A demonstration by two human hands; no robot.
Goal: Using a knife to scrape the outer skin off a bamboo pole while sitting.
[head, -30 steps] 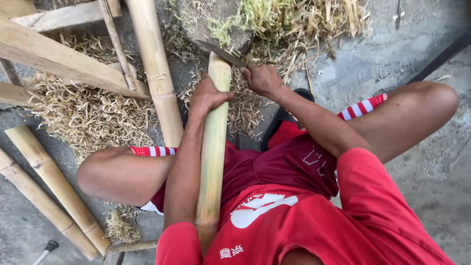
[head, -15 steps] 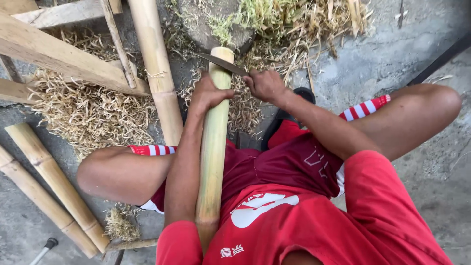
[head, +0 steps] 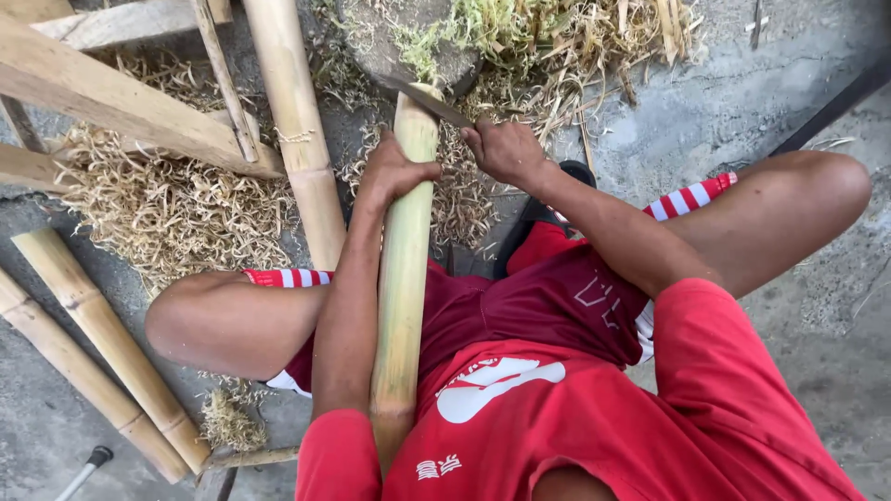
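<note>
A pale green bamboo pole [head: 401,278] runs from my chest out between my knees, its far end resting against a round stone block [head: 380,46]. My left hand [head: 394,172] is wrapped around the pole near that far end. My right hand [head: 506,150] grips the handle of a dark knife [head: 427,100], whose blade lies across the top of the pole's tip. I sit low in red shorts and a red shirt, knees spread to both sides.
Heaps of straw-coloured bamboo shavings [head: 167,209] cover the ground to the left and ahead. More bamboo poles [head: 102,343] lie at the left, another pole [head: 297,130] beside my left hand, wooden planks [head: 111,102] top left. Bare concrete floor [head: 761,83] at right.
The knife has slid from the pole's left side across its tip toward the right, with my right hand drawing back slightly. My left hand keeps its grip on the pole.
</note>
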